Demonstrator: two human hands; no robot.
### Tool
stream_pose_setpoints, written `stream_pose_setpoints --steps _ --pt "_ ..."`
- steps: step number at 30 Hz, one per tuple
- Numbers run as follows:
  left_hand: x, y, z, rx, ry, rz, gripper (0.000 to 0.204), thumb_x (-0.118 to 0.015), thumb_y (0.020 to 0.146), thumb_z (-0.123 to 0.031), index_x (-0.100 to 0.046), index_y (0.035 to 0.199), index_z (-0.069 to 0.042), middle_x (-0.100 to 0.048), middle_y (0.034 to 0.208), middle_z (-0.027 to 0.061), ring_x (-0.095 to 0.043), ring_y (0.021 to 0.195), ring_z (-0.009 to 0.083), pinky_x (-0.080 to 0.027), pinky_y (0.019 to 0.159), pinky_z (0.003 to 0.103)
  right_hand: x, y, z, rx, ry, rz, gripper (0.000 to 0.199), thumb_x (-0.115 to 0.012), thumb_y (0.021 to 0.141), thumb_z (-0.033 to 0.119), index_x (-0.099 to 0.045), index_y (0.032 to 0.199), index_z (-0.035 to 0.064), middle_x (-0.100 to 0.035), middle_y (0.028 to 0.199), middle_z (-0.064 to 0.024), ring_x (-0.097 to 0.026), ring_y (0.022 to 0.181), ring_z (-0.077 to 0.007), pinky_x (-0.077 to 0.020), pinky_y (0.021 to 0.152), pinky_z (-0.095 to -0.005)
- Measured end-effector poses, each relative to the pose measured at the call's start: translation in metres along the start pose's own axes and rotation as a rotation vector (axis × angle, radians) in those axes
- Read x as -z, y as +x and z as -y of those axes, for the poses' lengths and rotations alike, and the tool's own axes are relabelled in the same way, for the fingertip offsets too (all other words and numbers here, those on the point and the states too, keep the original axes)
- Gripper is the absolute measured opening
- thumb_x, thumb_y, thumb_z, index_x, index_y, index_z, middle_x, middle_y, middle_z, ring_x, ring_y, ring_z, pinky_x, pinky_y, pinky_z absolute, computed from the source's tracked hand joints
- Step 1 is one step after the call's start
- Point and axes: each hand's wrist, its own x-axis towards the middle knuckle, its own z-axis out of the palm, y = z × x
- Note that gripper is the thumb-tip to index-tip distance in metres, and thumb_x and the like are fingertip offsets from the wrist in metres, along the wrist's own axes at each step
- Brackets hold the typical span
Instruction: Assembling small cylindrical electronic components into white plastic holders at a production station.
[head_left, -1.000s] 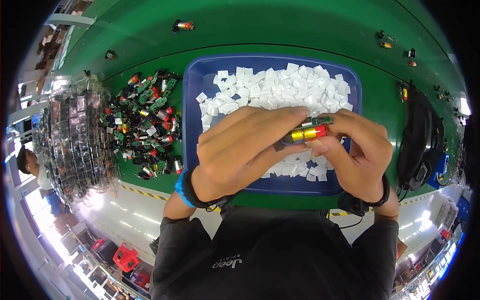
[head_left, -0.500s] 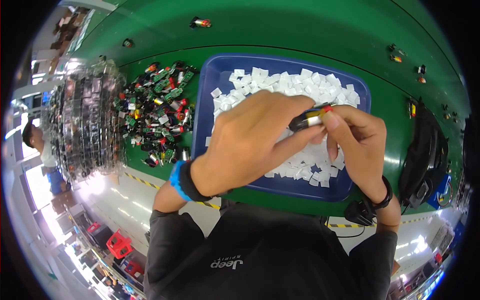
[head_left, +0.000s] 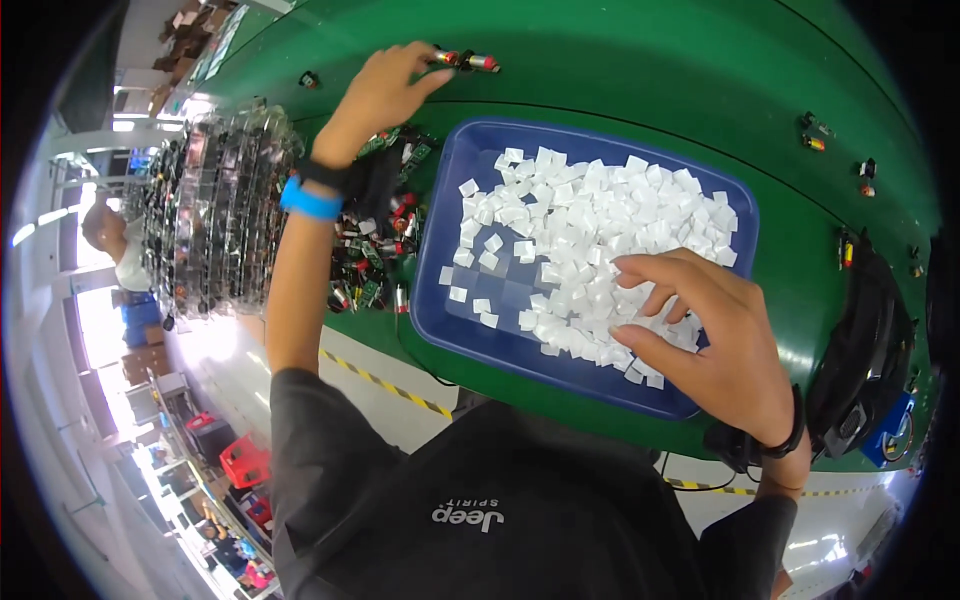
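Note:
My left hand (head_left: pixel 395 90) reaches out to the far left of the green table. Its thumb and fingers are apart, right beside two small parts that look like little motors with wires: one silver and red part (head_left: pixel 483 63) and another (head_left: pixel 445 57) at the fingertips. Over the right side of a blue tray (head_left: pixel 432 245) hovers my right hand (head_left: pixel 710 340), fingers curved and apart, nothing held between them. Many small white square pieces (head_left: pixel 600 215) lie loose in the tray below it.
Under my left forearm is a heap of motor parts with green boards (head_left: pixel 375 250). A tall stack of clear plastic trays (head_left: pixel 215 220) stands left of it. A black bag (head_left: pixel 865 350) lies at the right; a few parts (head_left: pixel 815 140) are scattered at the far right.
My hands have parted. The left one has swung to the far left, where a second small motor part now lies beside the first. My right hand has let go and opened over the tray.

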Motion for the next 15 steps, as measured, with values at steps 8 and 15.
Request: stream_pose_setpoints --steps 8,15 --pt "0.060 -0.099 -0.040 0.165 0.103 0.177 0.026 -0.075 0.087 -0.022 -0.065 0.108 -0.009 -0.064 0.094 0.0105 -0.056 0.091 0.0320 -0.047 0.084 0.042 0.006 0.004 -0.003 0.007 -0.069 0.016 0.039 -0.079 0.077 0.002 -0.068 0.114 0.0047 -0.073 0.100 -0.0079 -0.067 0.080 -0.0191 -0.0523 0.065 -0.0291" --pt "0.077 -0.110 -0.067 0.159 0.188 0.043 0.018 -0.072 0.088 -0.013 -0.061 0.101 -0.006 -0.064 0.096 0.0111 -0.057 0.093 0.0325 -0.048 0.083 0.042 0.006 0.005 -0.009 -0.001 -0.097 -0.012 0.034 -0.079 0.077 0.002 -0.069 0.111 0.0039 -0.073 0.097 -0.0077 -0.067 0.078 -0.0187 -0.0527 0.066 -0.0292"
